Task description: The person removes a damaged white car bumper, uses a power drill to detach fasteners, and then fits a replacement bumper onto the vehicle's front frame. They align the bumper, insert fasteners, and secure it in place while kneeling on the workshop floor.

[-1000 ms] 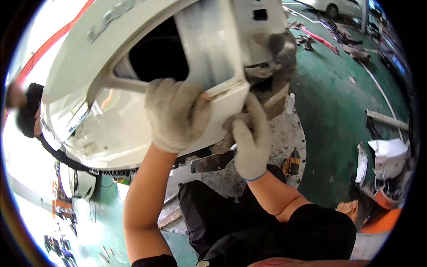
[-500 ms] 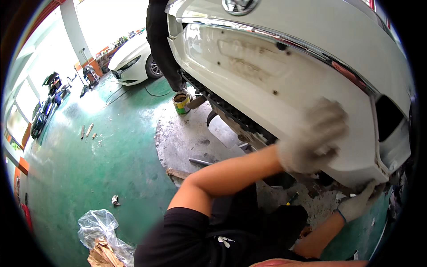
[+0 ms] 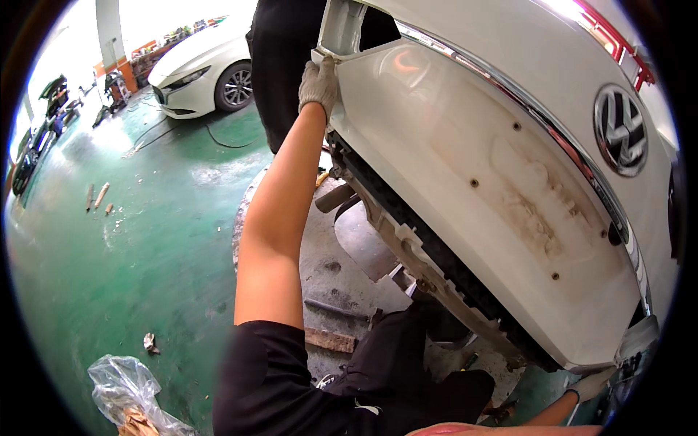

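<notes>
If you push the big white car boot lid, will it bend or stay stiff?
The boot lid would probably stay stiff: it shows no sag between the left hand and right hand. Its shiny surface may feel slippery. It's likely heavy too, being so wide.

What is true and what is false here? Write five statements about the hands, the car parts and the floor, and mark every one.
1. Both the left hand and the right hand wear gloves. True.
2. The left hand is at the edge of the white back panel. True.
3. The right hand is higher in the picture than the left. False: the right hand is near the bottom, the left near the top.
4. A clear plastic bag lies on the green floor. True.
5. The other car in the background is black. False: the other car is white.
</notes>
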Demonstrator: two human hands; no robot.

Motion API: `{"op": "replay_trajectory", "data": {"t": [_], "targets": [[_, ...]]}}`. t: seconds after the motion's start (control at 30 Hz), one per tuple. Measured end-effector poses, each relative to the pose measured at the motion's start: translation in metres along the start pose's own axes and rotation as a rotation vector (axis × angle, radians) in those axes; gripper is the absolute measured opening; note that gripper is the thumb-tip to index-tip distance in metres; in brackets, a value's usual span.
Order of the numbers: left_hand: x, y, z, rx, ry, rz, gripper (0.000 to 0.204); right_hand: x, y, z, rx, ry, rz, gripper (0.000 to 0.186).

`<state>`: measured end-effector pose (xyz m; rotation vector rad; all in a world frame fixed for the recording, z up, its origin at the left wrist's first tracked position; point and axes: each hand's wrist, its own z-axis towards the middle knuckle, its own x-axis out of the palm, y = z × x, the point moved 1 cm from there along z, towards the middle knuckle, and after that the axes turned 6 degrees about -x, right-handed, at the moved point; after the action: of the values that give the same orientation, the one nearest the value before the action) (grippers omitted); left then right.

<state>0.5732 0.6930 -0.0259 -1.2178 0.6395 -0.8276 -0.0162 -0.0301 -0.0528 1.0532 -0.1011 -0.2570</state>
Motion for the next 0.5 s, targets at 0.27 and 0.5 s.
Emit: {"op": "replay_trajectory", "data": {"t": [0.27, 0.5], "targets": [[0.019, -0.012, 0.018, -0.064, -0.047, -0.250, 0.066, 0.002, -0.028, 0.028, 0.067, 0.017, 0.237, 0.078], [0.023, 0.015, 0.051, 0.000, -0.044, -0.399, 0.057, 0.002, 0.001, 0.007, 0.109, 0.199, 0.449, 0.070]]}}
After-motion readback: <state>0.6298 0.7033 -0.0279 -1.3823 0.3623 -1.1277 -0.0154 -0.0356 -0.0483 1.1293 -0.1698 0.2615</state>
